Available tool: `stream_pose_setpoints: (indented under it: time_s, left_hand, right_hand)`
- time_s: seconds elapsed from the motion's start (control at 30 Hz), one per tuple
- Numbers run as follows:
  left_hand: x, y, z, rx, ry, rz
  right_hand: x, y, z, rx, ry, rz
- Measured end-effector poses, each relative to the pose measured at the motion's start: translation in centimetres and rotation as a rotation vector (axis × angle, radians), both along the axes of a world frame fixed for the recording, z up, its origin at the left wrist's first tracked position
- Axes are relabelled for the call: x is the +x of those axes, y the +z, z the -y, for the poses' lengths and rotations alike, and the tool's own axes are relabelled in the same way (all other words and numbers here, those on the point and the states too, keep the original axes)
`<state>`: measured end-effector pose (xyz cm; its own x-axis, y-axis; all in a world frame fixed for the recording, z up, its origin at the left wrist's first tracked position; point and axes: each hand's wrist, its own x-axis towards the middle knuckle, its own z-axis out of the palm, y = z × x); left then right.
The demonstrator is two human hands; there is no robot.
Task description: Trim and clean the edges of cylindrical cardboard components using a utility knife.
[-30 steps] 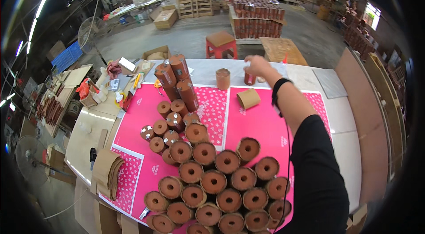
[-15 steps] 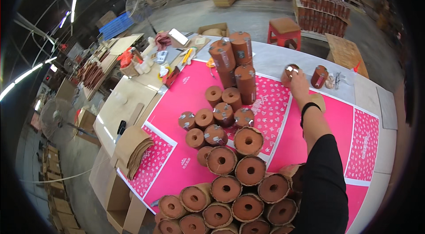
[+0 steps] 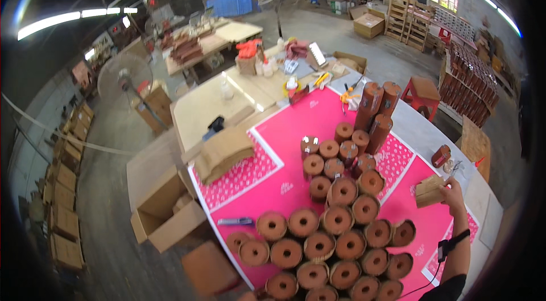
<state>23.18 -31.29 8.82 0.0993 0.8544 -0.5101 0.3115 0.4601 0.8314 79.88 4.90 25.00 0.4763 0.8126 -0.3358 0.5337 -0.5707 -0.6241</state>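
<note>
My right hand (image 3: 454,196) reaches in over the right side of the pink printed sheet, its fingers closed on a curved piece of tan kraft paper (image 3: 427,191). Whether a cylinder is inside that paper, I cannot tell. Just beyond it a single brown cylinder (image 3: 441,156) lies on the grey tabletop. Many reddish-brown cylinders with centre holes, several in kraft-paper sleeves (image 3: 286,263), stand packed on the pink sheet (image 3: 259,196). Behind them, bare cylinders (image 3: 369,102) rise in taller stacks. My left hand does not show clearly.
A stack of kraft paper (image 3: 226,153) lies at the sheet's left, with a box cutter (image 3: 236,221) nearer. An open carton (image 3: 165,210) and a brown stool (image 3: 210,269) stand left of the table. A red stool (image 3: 422,93) stands beyond the right edge.
The view has swung left. My right hand has left the brown cylinder's spot on the far tabletop, come nearer, and now grips the kraft paper. That cylinder no longer shows there.
</note>
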Motion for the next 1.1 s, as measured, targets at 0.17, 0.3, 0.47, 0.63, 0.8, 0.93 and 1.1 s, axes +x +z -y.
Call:
stream_pose_setpoints:
  time_s: [0.17,0.3,0.47,0.63,0.8,0.93,1.1]
  left_hand:
    - [-1.6,5.5,-3.9,-0.189,-0.08,0.121]
    - [-5.2,0.2,0.0,-0.092,0.001,-0.126]
    - [-13.3,0.6,7.0,-0.135,0.195,-0.014]
    - [-22.0,1.3,18.9,-0.173,0.439,-0.005]
    - [-33.0,-2.1,37.3,-0.496,0.826,-0.098]
    - [-37.4,-5.3,53.5,-0.767,1.123,-0.172]
    - [-36.0,-4.4,59.5,-0.593,1.249,-0.19]
  right_hand:
    - [-3.9,14.0,11.9,0.48,0.298,-0.011]
    - [-12.7,22.1,23.9,0.649,0.375,0.156]
    - [-30.1,19.3,33.3,0.715,0.619,0.308]
    - [-38.6,6.9,36.5,0.691,0.586,0.075]
    - [-46.3,-3.2,33.4,0.717,0.689,0.247]
    - [-52.5,-9.1,29.4,0.589,0.773,0.55]
    - [-48.4,-14.2,28.2,0.164,0.592,0.777]
